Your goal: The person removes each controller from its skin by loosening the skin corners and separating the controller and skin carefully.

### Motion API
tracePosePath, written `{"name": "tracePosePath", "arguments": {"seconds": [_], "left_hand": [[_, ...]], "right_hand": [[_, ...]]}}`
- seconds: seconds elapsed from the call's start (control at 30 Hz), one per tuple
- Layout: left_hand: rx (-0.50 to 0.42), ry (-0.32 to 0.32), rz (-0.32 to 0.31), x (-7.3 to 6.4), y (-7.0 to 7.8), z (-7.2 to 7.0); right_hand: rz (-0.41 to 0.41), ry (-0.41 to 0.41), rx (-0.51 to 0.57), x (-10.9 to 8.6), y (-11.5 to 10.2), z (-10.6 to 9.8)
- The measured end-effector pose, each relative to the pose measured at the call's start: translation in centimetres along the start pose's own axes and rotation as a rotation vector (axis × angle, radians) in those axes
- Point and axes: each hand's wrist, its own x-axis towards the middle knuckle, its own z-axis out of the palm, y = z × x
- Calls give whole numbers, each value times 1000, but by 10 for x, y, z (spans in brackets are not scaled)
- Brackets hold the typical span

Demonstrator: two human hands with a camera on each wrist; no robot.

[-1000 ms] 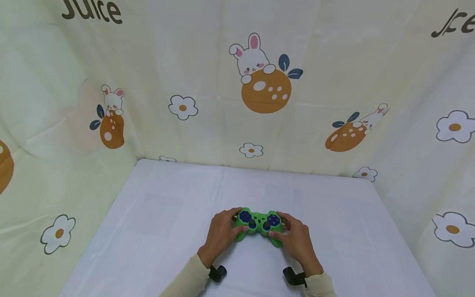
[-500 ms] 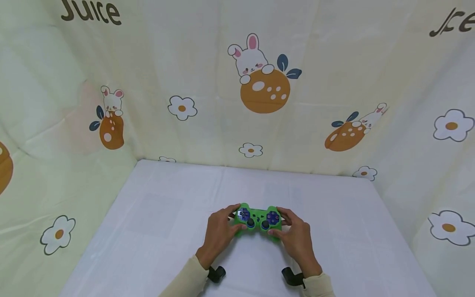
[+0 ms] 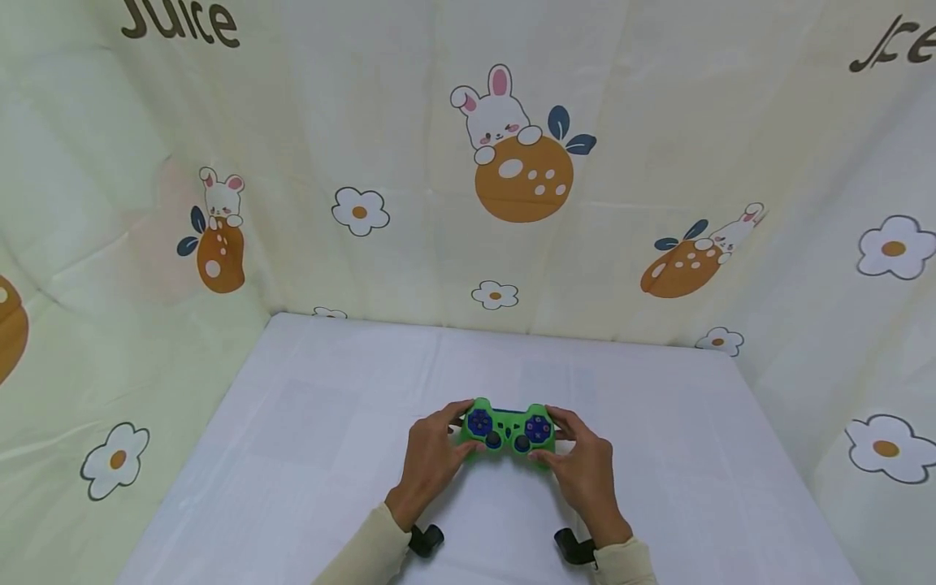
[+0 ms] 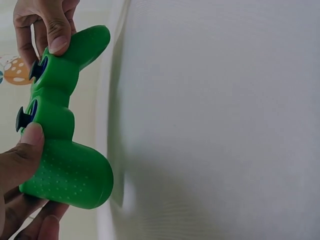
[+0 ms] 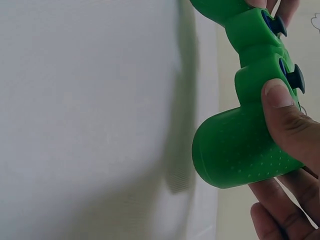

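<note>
A green game controller (image 3: 508, 424) with blue button areas and two dark thumbsticks is held between both hands near the middle of the table in the head view. My left hand (image 3: 431, 451) grips its left side, the thumb by the left stick and the fingers behind. On the other side my right hand (image 3: 585, 463) pinches the right grip in the same way. In the left wrist view the controller (image 4: 55, 120) shows its dotted grip raised over the white cloth. The right wrist view shows the controller (image 5: 245, 125) with the right thumb pressed below a stick.
A white cloth covers the table (image 3: 307, 487). Behind and at both sides hangs a cream curtain (image 3: 409, 106) printed with rabbits, oranges and flowers. Black wrist cameras (image 3: 426, 540) sit on both forearms, below beige sleeves.
Both hands have raised the controller slightly and moved it a little away from the body. It has tilted so its lower grips show less. The grip of both hands stays the same.
</note>
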Motion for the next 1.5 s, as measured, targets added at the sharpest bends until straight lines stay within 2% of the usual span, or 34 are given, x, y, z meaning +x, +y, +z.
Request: {"name": "tracePosePath", "arguments": {"seconds": [0.33,0.5,0.73,0.87,1.17,1.5], "left_hand": [[-7,-26,0,-3,-2,0],[-84,-57,-16,-1,-2,-3],[-198,-107,-95,4,-5,-6],[-233,-134,-121,7,-7,-8],[-220,-255,-104,12,-9,-14],[-213,-363,-133,18,-7,-19]], "right_hand": [[2,-35,-2,-2,9,4],[14,-103,38,0,13,2],[100,-228,126,4,15,-4],[113,-260,144,6,13,-6],[116,-281,146,8,10,-9],[110,-358,126,11,11,-13]]}}
